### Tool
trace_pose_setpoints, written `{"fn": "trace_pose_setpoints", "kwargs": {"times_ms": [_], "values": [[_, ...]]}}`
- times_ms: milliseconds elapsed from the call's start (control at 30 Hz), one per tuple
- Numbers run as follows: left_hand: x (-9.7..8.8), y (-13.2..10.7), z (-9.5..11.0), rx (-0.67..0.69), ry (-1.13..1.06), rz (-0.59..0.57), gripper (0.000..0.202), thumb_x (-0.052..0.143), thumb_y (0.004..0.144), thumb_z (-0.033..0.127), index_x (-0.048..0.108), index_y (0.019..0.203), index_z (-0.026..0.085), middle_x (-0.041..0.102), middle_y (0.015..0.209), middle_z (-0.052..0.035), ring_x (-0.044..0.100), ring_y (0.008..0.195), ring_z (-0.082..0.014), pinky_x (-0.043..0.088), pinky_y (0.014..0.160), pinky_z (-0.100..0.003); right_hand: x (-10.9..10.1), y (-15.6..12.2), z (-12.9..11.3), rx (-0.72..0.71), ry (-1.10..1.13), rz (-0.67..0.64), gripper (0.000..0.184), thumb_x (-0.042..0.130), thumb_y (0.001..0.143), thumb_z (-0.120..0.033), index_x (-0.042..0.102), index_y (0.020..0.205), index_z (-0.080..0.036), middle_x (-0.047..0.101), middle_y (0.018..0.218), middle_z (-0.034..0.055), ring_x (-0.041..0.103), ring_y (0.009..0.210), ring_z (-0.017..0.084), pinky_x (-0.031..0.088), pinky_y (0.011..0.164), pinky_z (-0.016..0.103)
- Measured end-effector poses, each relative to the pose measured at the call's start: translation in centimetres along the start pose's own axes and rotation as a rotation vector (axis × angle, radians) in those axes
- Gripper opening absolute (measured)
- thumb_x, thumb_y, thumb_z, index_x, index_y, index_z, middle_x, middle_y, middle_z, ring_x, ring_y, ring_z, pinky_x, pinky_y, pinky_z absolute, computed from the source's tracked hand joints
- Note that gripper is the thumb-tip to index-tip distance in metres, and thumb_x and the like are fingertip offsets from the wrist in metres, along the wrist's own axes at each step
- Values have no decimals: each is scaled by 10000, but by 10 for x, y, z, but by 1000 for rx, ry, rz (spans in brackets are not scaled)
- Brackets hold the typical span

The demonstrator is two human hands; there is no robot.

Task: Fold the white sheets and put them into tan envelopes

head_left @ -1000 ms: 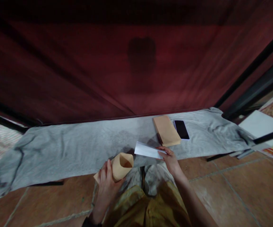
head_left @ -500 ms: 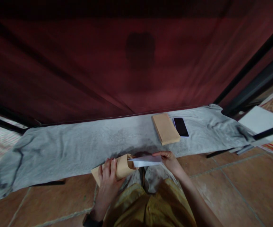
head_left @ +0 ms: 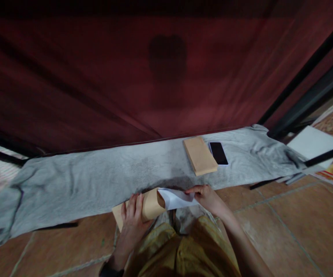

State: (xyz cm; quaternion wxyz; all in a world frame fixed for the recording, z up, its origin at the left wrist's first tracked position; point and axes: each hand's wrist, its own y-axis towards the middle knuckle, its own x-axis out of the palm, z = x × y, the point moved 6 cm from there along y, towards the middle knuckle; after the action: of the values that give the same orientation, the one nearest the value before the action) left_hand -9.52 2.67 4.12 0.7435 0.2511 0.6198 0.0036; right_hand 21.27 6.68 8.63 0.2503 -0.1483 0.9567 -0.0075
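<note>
My left hand (head_left: 134, 216) grips a brown paper envelope (head_left: 152, 204) over my lap, its fingers lying across the top and the thumb below. The envelope's mouth gapes toward the right. A folded white sheet of paper (head_left: 175, 199) sits with its left end at that mouth. My right hand (head_left: 205, 196) pinches the sheet's right end, with the index finger stretched along the top. How deep the paper goes into the envelope is hidden.
A grey cloth (head_left: 97, 173) covers a long narrow surface before me. On it lie a stack of brown envelopes (head_left: 201, 156) and a dark-screened phone (head_left: 218, 153). A dark red hanging fabric (head_left: 111, 84) rises behind. White sheets (head_left: 313, 143) lie at the far right.
The white paper has tilted and its left end now meets the envelope's mouth more fully, spread wider. Both hands stay nearly in place; the view has shifted slightly.
</note>
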Motion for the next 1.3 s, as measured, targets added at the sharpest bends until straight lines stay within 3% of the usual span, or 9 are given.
{"fn": "trace_pose_setpoints", "kwargs": {"times_ms": [133,200,300,400,767,1000,1167,1300], "values": [[-4,2,5,42,1,-4,899,656,854,415,229,1587,119,472,1515,-262,356,1476,-391,195,1214,-623,-1,1,-7,-47,-45,-14,495,454,759,-15,803,1041,-227,797,1058,37,747,972,214,552,878,313],[-6,4,8,59,10,-16,879,668,846,378,253,1582,135,460,1531,-257,346,1487,-386,186,1220,-617,0,3,-8,-53,-84,-6,387,491,815,-51,791,1004,-205,794,999,50,737,905,206,536,794,281],[-10,6,11,68,15,-20,874,678,837,351,264,1579,145,446,1543,-253,330,1497,-382,193,1222,-610,2,4,-6,-27,-158,23,208,552,908,-171,745,830,-177,746,824,53,686,734,185,469,646,253],[-11,9,14,75,12,-30,923,691,820,347,231,1588,124,431,1547,-264,322,1498,-391,213,1212,-616,7,5,-7,-50,-186,65,255,560,944,-216,661,713,-182,690,785,48,637,671,165,417,606,252],[-15,22,36,125,13,-35,1006,732,788,429,229,1589,84,412,1554,-282,361,1465,-418,252,1196,-602,43,-5,-31,-52,-180,181,141,528,974,-214,630,877,-215,679,888,45,663,832,200,443,712,264],[-17,25,37,107,-43,-12,985,713,806,405,204,1590,93,408,1556,-277,355,1475,-411,268,1190,-603,36,-10,-36,-111,-121,276,282,481,1016,-230,684,821,-211,645,908,53,646,860,185,497,802,288],[-20,31,45,157,-52,-10,1007,726,793,392,186,1588,92,426,1538,-284,360,1470,-420,270,1187,-613,42,-10,-38,-141,-135,323,206,568,973,-183,743,872,-224,643,1259,93,589,1206,221,455,1051,350],[-21,36,51,157,-65,-18,1022,731,784,372,167,1588,89,426,1534,-281,346,1479,-418,274,1190,-606,54,-6,-35,-74,-101,268,267,523,943,-73,731,867,-221,677,1090,68,653,1019,175,500,935,283]]}}
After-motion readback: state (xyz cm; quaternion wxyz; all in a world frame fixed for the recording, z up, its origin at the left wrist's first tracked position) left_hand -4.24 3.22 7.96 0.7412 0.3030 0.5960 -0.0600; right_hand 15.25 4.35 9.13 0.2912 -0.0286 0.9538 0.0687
